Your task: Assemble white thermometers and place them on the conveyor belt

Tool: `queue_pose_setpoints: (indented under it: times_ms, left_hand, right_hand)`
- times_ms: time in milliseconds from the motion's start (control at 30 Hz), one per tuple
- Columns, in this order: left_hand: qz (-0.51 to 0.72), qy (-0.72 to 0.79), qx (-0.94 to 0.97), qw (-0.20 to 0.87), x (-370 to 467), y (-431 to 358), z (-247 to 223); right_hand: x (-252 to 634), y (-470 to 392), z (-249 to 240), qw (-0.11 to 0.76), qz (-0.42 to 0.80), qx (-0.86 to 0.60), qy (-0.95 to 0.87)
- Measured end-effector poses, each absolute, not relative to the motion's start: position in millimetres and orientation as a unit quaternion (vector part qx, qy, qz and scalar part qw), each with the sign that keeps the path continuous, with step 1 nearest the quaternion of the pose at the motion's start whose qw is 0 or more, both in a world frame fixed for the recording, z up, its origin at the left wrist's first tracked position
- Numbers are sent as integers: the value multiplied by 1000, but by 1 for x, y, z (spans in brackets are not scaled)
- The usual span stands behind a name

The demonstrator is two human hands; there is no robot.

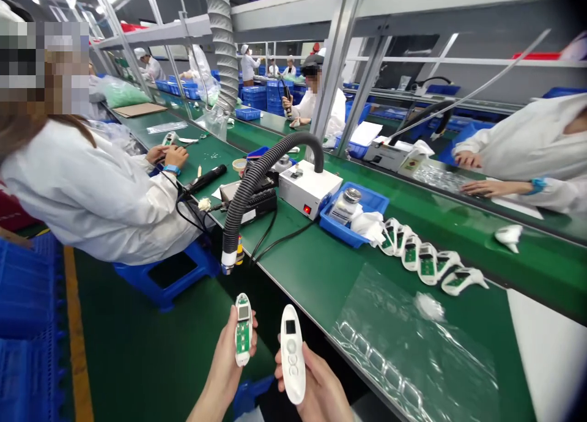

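My left hand (228,342) is closed around a white half housing with a green circuit board (243,333) and a small grey screen showing in its open side. In my right hand (318,379) I grip a long white oval front cover (292,355), with a dark square window near its top and several round button shapes below. The two parts are held upright side by side, apart from each other, in front of the table's edge. On the green table to the right, a row of white device housings (427,264) with circuit boards inside lies in a line.
A clear plastic sheet (413,348) lies on the near table. Behind it are a blue tray (353,238) with a metal-topped bottle, a white box (307,186) with a lit red switch, and a black flexible hose (257,183). Co-workers sit left and across.
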State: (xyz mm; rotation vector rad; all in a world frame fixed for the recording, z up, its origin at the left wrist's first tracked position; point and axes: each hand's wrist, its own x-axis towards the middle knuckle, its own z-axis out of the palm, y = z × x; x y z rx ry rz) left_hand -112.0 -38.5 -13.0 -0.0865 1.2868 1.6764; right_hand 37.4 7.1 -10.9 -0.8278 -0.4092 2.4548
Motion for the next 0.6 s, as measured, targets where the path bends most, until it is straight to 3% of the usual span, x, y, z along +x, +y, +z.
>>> queue_pose_setpoints:
  times_ms: [600]
  left_hand:
    - [656,478,-47,581,-60,-38,43]
  right_hand:
    - [89,-3,9,249,899,-305,-194]
